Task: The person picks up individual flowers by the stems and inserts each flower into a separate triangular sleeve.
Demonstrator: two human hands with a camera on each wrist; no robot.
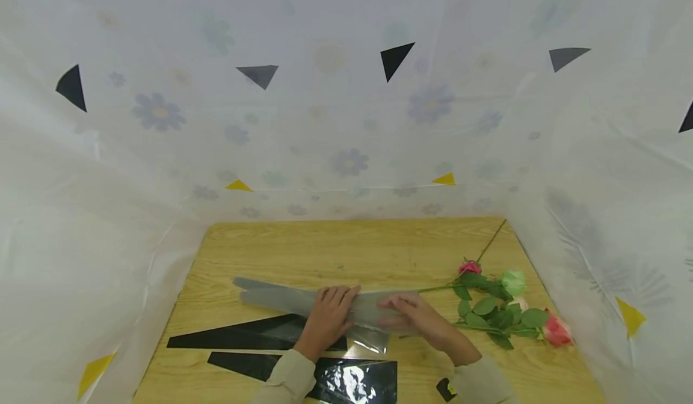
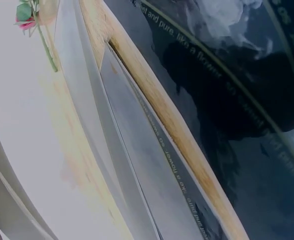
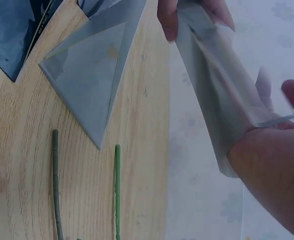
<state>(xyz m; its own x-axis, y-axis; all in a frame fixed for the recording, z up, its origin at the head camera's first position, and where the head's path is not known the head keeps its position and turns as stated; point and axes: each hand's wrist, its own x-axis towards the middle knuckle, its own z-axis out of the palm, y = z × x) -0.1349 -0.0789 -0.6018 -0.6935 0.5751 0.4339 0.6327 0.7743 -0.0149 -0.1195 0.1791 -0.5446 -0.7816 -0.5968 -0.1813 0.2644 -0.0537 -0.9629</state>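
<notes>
On the wooden table (image 1: pixel 271 247), in the head view, the left hand (image 1: pixel 328 317) grips a folded grey wrapping sheet (image 1: pixel 368 312) under its fingers; the right hand (image 1: pixel 419 320) is at the sheet's right end, near the roses (image 1: pixel 557 330). The left wrist view shows a black printed sheet (image 2: pixel 222 100). In the right wrist view, the wrapping sheet spans both hands; whether the right pinches it, I cannot tell.

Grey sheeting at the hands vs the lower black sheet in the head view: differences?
Colour: grey sheeting is pale and cloudy; black sheet is dark, with bright reflections.
Pose: grey sheeting is gathered into a long bundle; black sheet lies flat on the table.
Contact: left hand holds grey sheeting; neither hand is on black sheet.
Shared: both are thin sheet material.
</notes>
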